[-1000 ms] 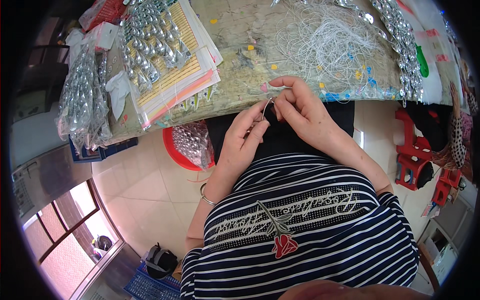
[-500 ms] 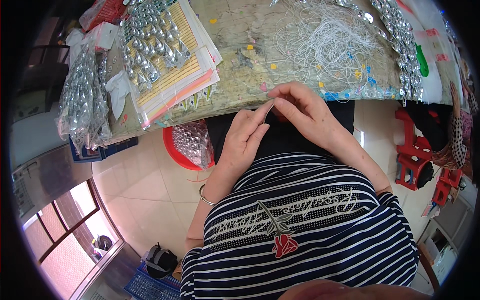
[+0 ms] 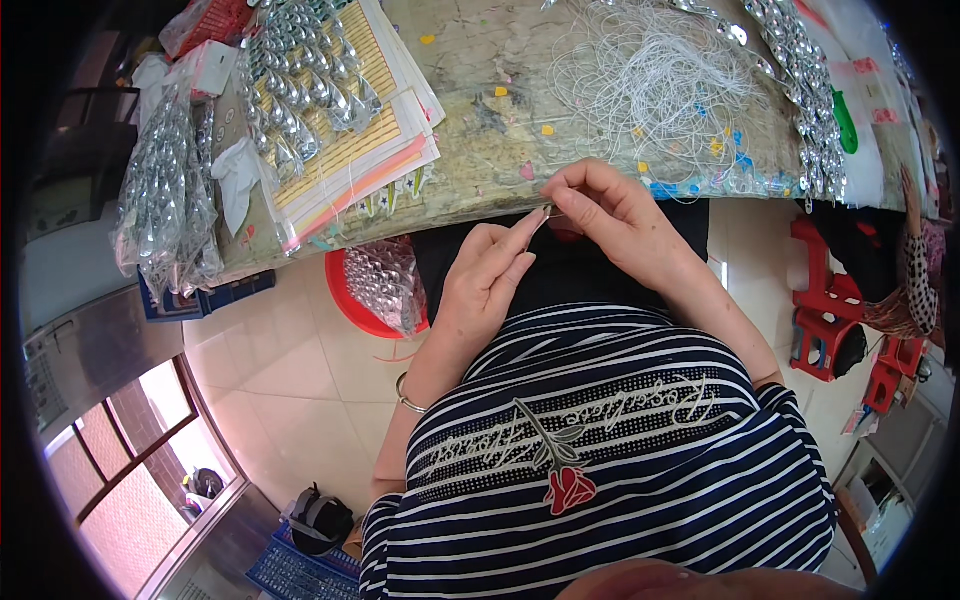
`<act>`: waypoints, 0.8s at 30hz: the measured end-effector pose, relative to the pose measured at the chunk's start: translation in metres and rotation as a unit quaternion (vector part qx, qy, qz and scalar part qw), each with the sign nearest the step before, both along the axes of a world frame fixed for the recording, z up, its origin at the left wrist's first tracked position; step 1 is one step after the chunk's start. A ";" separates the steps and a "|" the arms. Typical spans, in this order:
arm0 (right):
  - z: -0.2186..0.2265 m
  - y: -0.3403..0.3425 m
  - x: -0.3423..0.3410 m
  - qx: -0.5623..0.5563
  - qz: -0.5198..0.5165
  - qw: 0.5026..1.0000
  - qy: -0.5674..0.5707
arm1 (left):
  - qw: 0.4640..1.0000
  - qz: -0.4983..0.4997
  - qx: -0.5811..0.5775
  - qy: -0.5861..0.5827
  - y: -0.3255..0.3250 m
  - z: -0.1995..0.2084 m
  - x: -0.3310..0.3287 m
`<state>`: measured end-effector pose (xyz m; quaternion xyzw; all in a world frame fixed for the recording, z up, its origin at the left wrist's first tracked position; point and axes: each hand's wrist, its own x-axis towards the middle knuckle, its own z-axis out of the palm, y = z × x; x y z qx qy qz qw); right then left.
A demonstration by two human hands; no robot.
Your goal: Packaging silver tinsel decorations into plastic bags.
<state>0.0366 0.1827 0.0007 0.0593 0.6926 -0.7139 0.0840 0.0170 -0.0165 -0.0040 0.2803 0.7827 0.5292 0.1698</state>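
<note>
Just off the table's near edge, my two hands meet over my lap. My left hand point(image 3: 484, 282) is closed, pinching a small, thin, shiny silver piece point(image 3: 537, 226) between thumb and fingers. Its exact kind is too small to make out. My right hand point(image 3: 618, 222) is closed too, thumb and forefinger pressed together at the upper tip of that piece. Whatever lies between those fingertips is hidden. On the table beyond the right hand lies a loose tangle of thin white string point(image 3: 670, 75).
Silver teardrop bead strands point(image 3: 310, 85) rest on stacked papers point(image 3: 405, 150) at left, beside bagged ones point(image 3: 175, 200). More silver strands point(image 3: 815, 120) hang over the right edge near a green-handled tool point(image 3: 845, 122). Below the table stands a red basin point(image 3: 340, 300); red stools point(image 3: 825, 340) are at right.
My right hand has shifted slightly right, its fingertips a little apart from the left ones. More of the silver piece shows between the hands.
</note>
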 end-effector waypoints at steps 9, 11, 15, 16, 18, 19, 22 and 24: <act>0.001 0.000 0.003 0.069 0.037 0.995 0.058 | 0.998 0.009 -0.018 0.066 0.002 -0.004 0.001; -0.002 0.000 0.002 0.055 0.030 0.997 0.052 | 0.998 0.002 -0.024 0.058 0.002 -0.002 0.001; -0.003 0.001 0.002 -0.005 0.015 1.000 0.006 | 0.998 -0.003 -0.040 0.048 0.002 0.003 0.001; -0.003 0.001 0.001 -0.027 0.010 0.999 -0.017 | 0.998 -0.003 -0.040 0.047 0.002 0.004 0.001; 0.009 0.003 0.000 -0.052 0.006 0.998 -0.044 | 0.998 -0.001 -0.042 0.036 0.003 0.005 0.001; 0.014 0.004 0.000 -0.078 0.000 0.995 -0.069 | 0.998 -0.001 -0.042 0.036 0.003 0.006 0.001; 0.003 0.003 0.003 0.029 0.035 0.998 0.038 | 0.998 -0.003 -0.048 0.051 0.003 0.003 0.000; 0.013 0.000 0.004 0.078 0.049 0.995 0.042 | 0.997 0.008 -0.037 0.072 0.002 -0.003 0.002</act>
